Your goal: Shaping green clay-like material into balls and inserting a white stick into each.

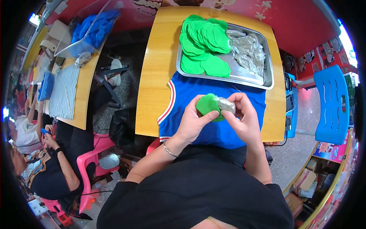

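Observation:
My left hand (190, 121) is closed on a green fabric piece (207, 104), its thumb pressed over the front. Between the fingers of my right hand (246, 116) is a small silvery-clear plastic packet (225, 107), held against the right edge of the green piece. Its contents I cannot make out. Both hands are above a blue sleeveless jersey (179, 101) with red-and-white trim, spread on the table. Just beyond it stands a metal tray (239, 71). Stacked green pieces (204, 36) fill its left side, and crumpled clear plastic packets (249, 53) lie on its right.
The wooden table (152, 68) has a clear cup (216, 8) at its far edge. A blue chair (331, 103) stands to the right. At left are a pink chair (85, 171), a seated person (55, 164) and another table with a striped cloth (65, 91) and a clear bin (91, 34).

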A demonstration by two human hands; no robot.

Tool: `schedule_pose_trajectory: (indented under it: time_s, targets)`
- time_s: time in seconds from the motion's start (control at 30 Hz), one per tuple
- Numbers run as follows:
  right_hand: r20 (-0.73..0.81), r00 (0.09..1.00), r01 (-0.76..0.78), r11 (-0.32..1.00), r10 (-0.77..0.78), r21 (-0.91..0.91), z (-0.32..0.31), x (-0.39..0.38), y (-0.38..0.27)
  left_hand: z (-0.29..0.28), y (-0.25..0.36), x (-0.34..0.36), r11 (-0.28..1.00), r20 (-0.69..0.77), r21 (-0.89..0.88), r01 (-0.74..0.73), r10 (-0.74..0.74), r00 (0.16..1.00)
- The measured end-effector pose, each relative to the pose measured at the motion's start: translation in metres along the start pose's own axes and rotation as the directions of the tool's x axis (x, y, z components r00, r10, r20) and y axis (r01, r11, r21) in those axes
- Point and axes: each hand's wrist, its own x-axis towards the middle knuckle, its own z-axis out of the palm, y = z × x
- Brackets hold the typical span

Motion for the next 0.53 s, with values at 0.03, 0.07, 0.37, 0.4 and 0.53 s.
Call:
schedule_pose_trajectory:
  time_s: [0.03, 0.07, 0.37, 0.4, 0.53]
  targets:
    - [-0.020, 1.000, 0.023, 0.998, -0.024, -0.050, 0.001, -0.001, -0.002, -0.002, 0.001, 0.000, 0.998, 0.029, 0.061, 0.003, -0.005, 1.000]
    - [-0.022, 1.000, 0.021, 0.999, -0.023, -0.049, 0.000, -0.001, -0.002, -0.004, 0.003, 0.000, 0.998, 0.029, 0.062, 0.005, -0.007, 1.000]
    - [0.062, 0.986, 0.164, 0.954, -0.153, -0.253, -0.015, -0.008, 0.011, -0.009, -0.005, 0.001, 0.991, 0.089, 0.088, 0.099, -0.107, 0.990]
    - [0.031, 0.983, 0.181, 0.957, -0.178, -0.229, -0.020, -0.008, 0.016, -0.009, -0.004, 0.000, 0.992, 0.033, 0.061, 0.109, -0.111, 0.993]
    - [-0.114, 0.990, 0.051, 0.964, -0.084, -0.261, -0.046, -0.015, 0.032, -0.018, -0.003, 0.000, 0.991, -0.022, 0.043, 0.126, -0.126, 0.992]
